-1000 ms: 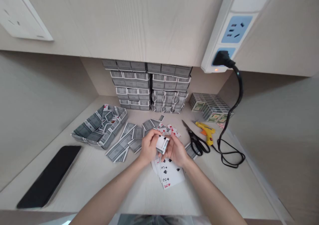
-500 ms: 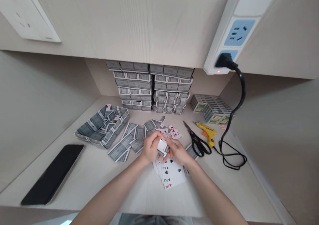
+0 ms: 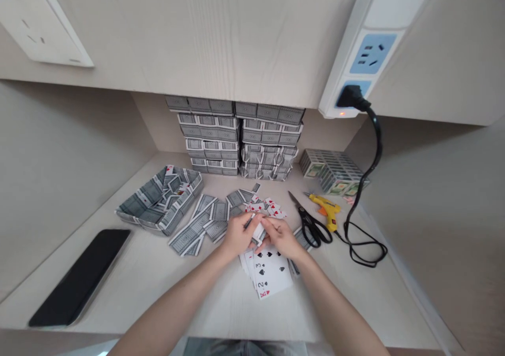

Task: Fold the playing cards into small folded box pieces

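Observation:
Between both hands is a folded playing card (image 3: 258, 234), its white side and patterned edge partly showing. My left hand (image 3: 239, 234) is closed on its left part, thumb on top. From the other side, my right hand (image 3: 281, 236) grips it with thumb and fingers; the fingertips of both hands nearly meet. Just below the hands lie face-up playing cards (image 3: 272, 277), a king, a two and a three among them. Left of the hands, grey-backed cards (image 3: 191, 234) are spread over the desk. Red-suit cards (image 3: 274, 209) lie just behind the fingers.
Black scissors (image 3: 313, 227) and a yellow glue gun (image 3: 325, 209) with a looped cord lie at right. A card-built tray (image 3: 173, 220) holds card pieces at left, near a black phone-like slab (image 3: 81, 277). Stacked card boxes (image 3: 213, 132) and packed decks (image 3: 333, 169) stand behind. A power strip (image 3: 361, 56) hangs above.
My left thumb and fingers have shifted over the folded card, covering more of it, and the hands are closer together. The whole view has moved slightly.

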{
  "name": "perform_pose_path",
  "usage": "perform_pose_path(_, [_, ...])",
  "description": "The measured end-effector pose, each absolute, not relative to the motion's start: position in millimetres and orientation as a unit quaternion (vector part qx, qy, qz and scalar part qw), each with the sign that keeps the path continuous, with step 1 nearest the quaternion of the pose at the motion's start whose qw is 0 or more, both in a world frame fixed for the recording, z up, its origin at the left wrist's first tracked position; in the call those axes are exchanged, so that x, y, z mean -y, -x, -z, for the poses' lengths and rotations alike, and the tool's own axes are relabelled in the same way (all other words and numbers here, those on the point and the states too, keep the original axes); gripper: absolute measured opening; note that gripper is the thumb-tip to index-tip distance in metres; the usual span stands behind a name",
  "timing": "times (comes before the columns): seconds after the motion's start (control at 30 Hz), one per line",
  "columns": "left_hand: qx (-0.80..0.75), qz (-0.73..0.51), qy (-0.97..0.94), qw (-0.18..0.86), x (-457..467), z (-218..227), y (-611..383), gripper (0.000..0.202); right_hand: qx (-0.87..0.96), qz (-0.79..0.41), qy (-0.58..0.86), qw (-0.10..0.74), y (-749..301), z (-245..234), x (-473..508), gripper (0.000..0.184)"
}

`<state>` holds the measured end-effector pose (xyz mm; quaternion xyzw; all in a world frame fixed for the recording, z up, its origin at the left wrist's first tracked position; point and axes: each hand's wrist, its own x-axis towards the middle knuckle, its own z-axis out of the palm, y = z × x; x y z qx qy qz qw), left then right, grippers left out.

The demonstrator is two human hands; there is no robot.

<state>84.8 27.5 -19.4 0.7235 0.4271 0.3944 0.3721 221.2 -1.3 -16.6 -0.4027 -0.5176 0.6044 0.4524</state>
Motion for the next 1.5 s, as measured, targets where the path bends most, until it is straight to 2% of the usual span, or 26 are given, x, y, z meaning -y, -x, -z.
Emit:
perform_pose_path(0.23, [-0.443, -0.388, -0.652, 0.477, -25.7, 24.4, -92.0, 0.044, 0.549, -0.568, 0.414, 0.452, -222.4, 22.3, -0.4, 0.035])
perform_pose_path(0.33, [-0.451, -0.398, -0.634, 0.487, -26.2, 24.6, -93.5, 0.043, 0.548, -0.573, 0.409, 0.452, -223.5, 31.1, -3.0, 0.034])
perform_pose_path(0.6, [-0.451, -0.405, -0.652, 0.456, -28.3, 22.1, -92.0, 0.039, 0.567, -0.524, 0.463, 0.435, -225.9, 40.0, -2.7, 0.029])
perform_pose_path(0.8, [-0.441, -0.342, -0.7, 0.445, -36.4, 23.5, -84.1, 0.035, 0.581, -0.484, 0.499, 0.424, -223.3, 42.9, -3.5, 0.027])
perform_pose_path(1.0, [-0.426, -0.351, -0.777, 0.303, -34.2, 18.6, -83.7, 0.028, 0.588, -0.472, 0.508, 0.416, -222.3, 41.4, -3.2, 0.025])
perform_pose_path(1.07, [-0.432, -0.366, -0.771, 0.291, -31.9, 17.5, -84.8, 0.031, 0.595, -0.461, 0.509, 0.417, -223.0, 40.1, -1.6, 0.024])
perform_pose_path(1.3, [-0.466, -0.403, -0.704, 0.353, -29.0, 22.7, -88.5, 0.037, 0.609, -0.429, 0.511, 0.428, -218.8, 35.4, 2.3, 0.021])
perform_pose_path(1.43, [-0.475, -0.403, -0.643, 0.445, -27.6, 24.9, -92.3, 0.038, 0.54, -0.484, 0.501, 0.473, -211.7, 30.6, 0.8, 0.021])
perform_pose_path(1.5, [-0.471, -0.417, -0.641, 0.44, -28.4, 23.6, -93.1, 0.038, 0.497, -0.517, 0.487, 0.499, -211.4, 29.4, -1.6, 0.027])
